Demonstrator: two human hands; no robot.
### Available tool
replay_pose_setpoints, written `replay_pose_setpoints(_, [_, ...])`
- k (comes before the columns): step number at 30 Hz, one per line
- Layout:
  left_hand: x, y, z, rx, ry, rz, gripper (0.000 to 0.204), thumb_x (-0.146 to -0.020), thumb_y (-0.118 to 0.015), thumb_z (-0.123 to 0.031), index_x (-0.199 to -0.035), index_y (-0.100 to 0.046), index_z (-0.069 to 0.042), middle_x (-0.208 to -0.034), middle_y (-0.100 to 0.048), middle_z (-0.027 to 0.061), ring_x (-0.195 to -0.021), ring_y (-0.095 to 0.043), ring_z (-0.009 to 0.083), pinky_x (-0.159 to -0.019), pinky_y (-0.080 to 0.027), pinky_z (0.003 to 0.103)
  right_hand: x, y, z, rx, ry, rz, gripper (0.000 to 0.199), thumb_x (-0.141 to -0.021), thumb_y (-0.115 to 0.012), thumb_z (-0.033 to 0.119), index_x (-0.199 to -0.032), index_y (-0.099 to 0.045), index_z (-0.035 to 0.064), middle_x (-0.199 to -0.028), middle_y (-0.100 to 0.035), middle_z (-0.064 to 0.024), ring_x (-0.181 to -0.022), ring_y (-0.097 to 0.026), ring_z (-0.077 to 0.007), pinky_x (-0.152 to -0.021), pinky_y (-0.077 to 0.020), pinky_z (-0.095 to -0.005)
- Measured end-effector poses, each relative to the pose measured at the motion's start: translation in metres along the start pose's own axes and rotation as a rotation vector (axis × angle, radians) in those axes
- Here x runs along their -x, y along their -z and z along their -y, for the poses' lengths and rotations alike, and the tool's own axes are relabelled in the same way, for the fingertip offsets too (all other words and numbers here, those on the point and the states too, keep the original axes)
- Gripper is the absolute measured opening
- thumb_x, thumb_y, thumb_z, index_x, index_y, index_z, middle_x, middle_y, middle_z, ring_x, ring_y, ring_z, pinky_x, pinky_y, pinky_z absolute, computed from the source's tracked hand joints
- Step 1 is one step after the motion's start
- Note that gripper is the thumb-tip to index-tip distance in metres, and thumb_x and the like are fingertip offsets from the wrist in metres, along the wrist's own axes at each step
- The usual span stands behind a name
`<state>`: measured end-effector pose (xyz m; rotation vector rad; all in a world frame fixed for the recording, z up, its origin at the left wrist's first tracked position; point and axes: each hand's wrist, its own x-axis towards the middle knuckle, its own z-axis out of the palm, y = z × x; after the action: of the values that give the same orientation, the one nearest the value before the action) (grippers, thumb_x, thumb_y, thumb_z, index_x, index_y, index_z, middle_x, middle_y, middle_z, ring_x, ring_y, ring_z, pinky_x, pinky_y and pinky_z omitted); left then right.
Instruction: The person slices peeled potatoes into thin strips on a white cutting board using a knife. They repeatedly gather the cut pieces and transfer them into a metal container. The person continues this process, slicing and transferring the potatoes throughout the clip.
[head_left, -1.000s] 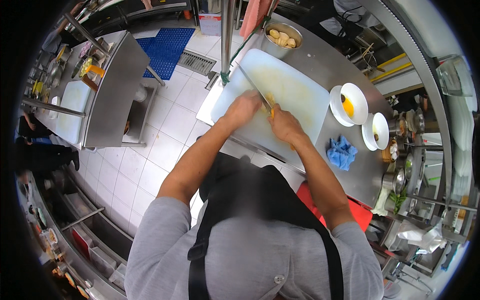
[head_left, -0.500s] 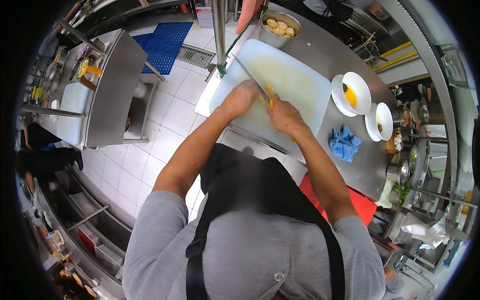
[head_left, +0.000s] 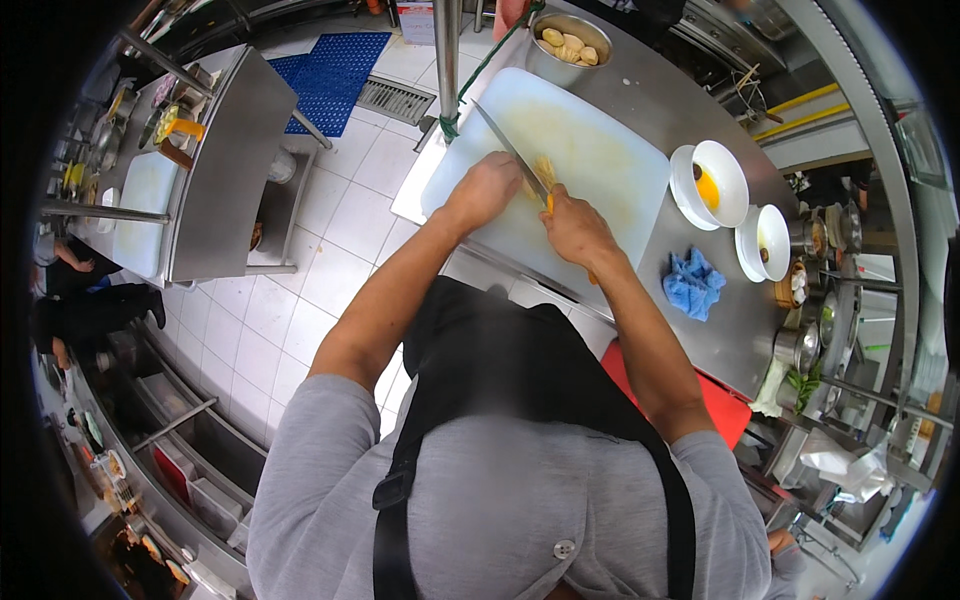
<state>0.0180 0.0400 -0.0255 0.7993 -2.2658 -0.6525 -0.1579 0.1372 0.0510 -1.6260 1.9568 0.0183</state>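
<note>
- Two hands work close together at the middle of the white cutting board (head_left: 600, 170): the left hand (head_left: 487, 190) is closed around the handle of a long knife (head_left: 512, 150), the right hand (head_left: 574, 226) is pressed down on a small yellowish piece of food (head_left: 545, 172).
- The blade runs from the left hand toward the far left of the board, its edge just beside the right fingertips.
- The food looks small, soft and moist, so it would likely slip; judged from here, it is best pinned from above with curled fingers, well back from the blade.
- The knife seems light and stiff, held at the handle end.
- At the far edge stands a metal bowl (head_left: 566, 52) of pale lumps.
- To the right lie two white bowls (head_left: 722, 185) and a blue cloth (head_left: 694, 284) on the steel counter (head_left: 735, 325).
</note>
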Motion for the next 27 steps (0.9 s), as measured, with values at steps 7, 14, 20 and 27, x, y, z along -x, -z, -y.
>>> replay_pose_setpoints(7, [-0.012, -0.009, 0.001, -0.023, -0.013, 0.033, 0.007, -0.090, -0.069, -0.002, -0.095, -0.070, 0.002, -0.105, -0.071, 0.0179, -0.103, -0.068, 0.0387, -0.091, -0.057, 0.046, 0.002, 0.011, -0.012, -0.078, -0.022, -0.066, 0.045, -0.105, -0.060, 0.026, -0.138, -0.048, -0.0041, -0.111, -0.072, -0.0334, -0.107, -0.070, -0.0501, -0.097, -0.0536, -0.0577])
replay_pose_setpoints(14, [-0.023, -0.010, -0.002, -0.008, -0.006, 0.077, 0.004, -0.090, -0.069, -0.002, -0.091, -0.068, 0.002, -0.101, -0.069, 0.0183, -0.101, -0.067, 0.0399, -0.089, -0.057, 0.047, -0.002, 0.016, -0.013, 0.000, -0.013, -0.047, 0.042, -0.106, -0.059, 0.025, -0.134, -0.049, -0.0044, -0.111, -0.073, -0.0327, -0.108, -0.070, -0.0499, -0.097, -0.0537, -0.0581])
replay_pose_setpoints(20, [-0.027, -0.010, -0.008, 0.001, -0.052, 0.048, 0.004, -0.091, -0.067, -0.003, -0.090, -0.067, 0.001, -0.100, -0.066, 0.0185, -0.102, -0.065, 0.0402, -0.090, -0.056, 0.049, -0.003, 0.001, -0.014, -0.033, -0.057, -0.079, 0.040, -0.105, -0.060, 0.024, -0.131, -0.050, -0.0048, -0.109, -0.073, -0.0329, -0.106, -0.071, -0.0502, -0.096, -0.0543, -0.0577])
replay_pose_setpoints(27, [-0.021, -0.013, -0.001, 0.010, -0.018, 0.072, 0.004, -0.090, -0.067, -0.003, -0.090, -0.068, 0.001, -0.099, -0.066, 0.0183, -0.100, -0.066, 0.0400, -0.090, -0.056, 0.048, 0.000, 0.000, -0.015, -0.011, -0.037, -0.078, 0.040, -0.105, -0.060, 0.025, -0.129, -0.050, -0.0050, -0.108, -0.072, -0.0345, -0.105, -0.071, -0.0509, -0.095, -0.0540, -0.0578])
